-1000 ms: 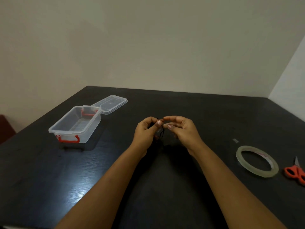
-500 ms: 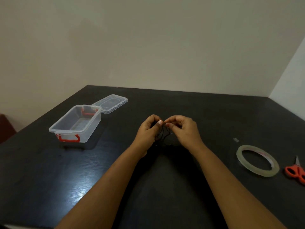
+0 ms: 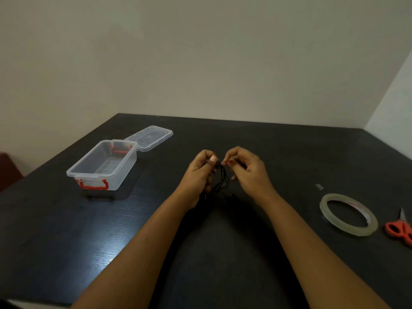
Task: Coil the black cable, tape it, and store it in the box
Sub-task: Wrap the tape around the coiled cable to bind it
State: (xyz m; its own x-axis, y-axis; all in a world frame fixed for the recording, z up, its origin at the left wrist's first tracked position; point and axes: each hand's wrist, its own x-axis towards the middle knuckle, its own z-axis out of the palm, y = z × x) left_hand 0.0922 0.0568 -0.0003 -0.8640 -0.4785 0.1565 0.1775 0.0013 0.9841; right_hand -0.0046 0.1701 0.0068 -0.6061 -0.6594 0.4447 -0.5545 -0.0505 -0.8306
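Dark table [image 3: 278, 152]; on it: box [image 3: 89, 175], lid [image 3: 153, 137], tape roll [image 3: 330, 216], scissors [image 3: 399, 229]

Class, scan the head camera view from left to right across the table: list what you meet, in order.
clear box → lid → left hand → black cable → right hand → tape roll → orange scissors

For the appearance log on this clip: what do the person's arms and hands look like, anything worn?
Both forearms are bare up to the frame edge, with no sleeves showing. The left hand and right hand wear no gloves; no rings, watch or bracelets are visible. Fingernails look pale, possibly polished.
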